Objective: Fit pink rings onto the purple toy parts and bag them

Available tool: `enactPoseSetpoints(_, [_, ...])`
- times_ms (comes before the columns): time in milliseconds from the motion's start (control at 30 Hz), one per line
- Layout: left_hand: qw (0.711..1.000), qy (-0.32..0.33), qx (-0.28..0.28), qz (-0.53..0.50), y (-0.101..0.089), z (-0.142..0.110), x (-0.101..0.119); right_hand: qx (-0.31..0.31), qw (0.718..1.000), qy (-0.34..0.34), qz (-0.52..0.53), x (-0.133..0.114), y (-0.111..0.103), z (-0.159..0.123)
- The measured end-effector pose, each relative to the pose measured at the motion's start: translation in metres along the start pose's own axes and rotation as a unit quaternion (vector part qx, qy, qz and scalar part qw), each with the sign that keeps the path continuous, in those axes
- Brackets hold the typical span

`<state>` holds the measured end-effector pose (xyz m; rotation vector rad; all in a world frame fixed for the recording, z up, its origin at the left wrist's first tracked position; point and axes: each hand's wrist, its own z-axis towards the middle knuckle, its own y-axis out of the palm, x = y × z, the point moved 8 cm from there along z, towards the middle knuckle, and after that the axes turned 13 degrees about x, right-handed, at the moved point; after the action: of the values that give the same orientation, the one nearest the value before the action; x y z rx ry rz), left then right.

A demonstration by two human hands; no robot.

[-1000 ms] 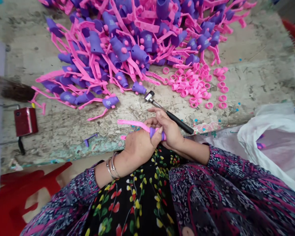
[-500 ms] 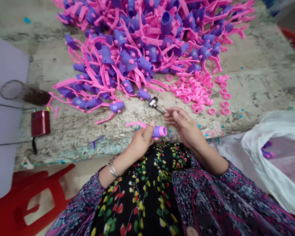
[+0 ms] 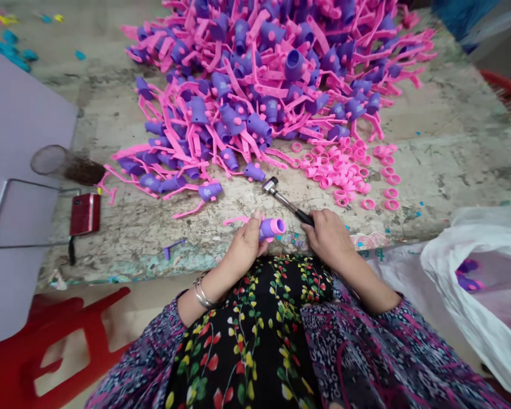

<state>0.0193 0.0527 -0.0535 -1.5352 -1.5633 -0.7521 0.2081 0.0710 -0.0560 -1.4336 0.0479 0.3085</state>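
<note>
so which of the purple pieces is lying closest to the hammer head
The purple piece at the near edge of the pile, just left of the hammer head. The others there lie farther off, as does the held piece in the left hand.

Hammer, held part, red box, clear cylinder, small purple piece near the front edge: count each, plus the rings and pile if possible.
Hammer: 1
Held part: 1
Red box: 1
Clear cylinder: 1
Small purple piece: 1
Total: 5
Rings and pile: too overlapped to count.
</note>
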Motion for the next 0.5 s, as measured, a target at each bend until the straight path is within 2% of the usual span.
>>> enactPoseSetpoints(67, [0.998,0.004,0.025,-0.054,-0.006,0.006,0.0,-0.015,1.0,0.018,-0.012,0.005,-0.008,-0.003])
enactPoseSetpoints(133, [0.994,0.024,0.041,-0.093,-0.011,0.014,0.003,-0.043,0.997,0.068,0.005,0.015,-0.014,-0.011])
enactPoseSetpoints(167, [0.993,0.033,0.047,-0.105,-0.014,0.018,0.005,-0.053,0.994,0.09,0.036,0.018,-0.018,-0.016])
enactPoseSetpoints(233, [0.991,0.036,0.059,-0.119,-0.017,0.025,0.008,-0.021,0.986,0.102,0.132,0.016,-0.032,-0.022])
enactPoseSetpoints(300, [0.988,0.025,0.075,-0.13,-0.018,0.031,0.01,0.057,0.972,0.097,0.208,0.01,-0.051,-0.027])
enactPoseSetpoints(367, [0.985,0.019,0.096,-0.141,-0.019,0.035,0.014,0.134,0.96,0.09,0.228,0.004,-0.064,-0.031])
enactPoseSetpoints(400, [0.983,0.02,0.108,-0.147,-0.02,0.037,0.016,0.15,0.96,0.077,0.224,0.0,-0.066,-0.033])
enactPoseSetpoints(433, [0.981,0.021,0.12,-0.152,-0.02,0.039,0.018,0.146,0.963,0.057,0.217,-0.006,-0.063,-0.034])
enactPoseSetpoints(500, [0.978,0.02,0.134,-0.161,-0.02,0.041,0.019,0.101,0.974,0.012,0.205,-0.016,-0.051,-0.033])
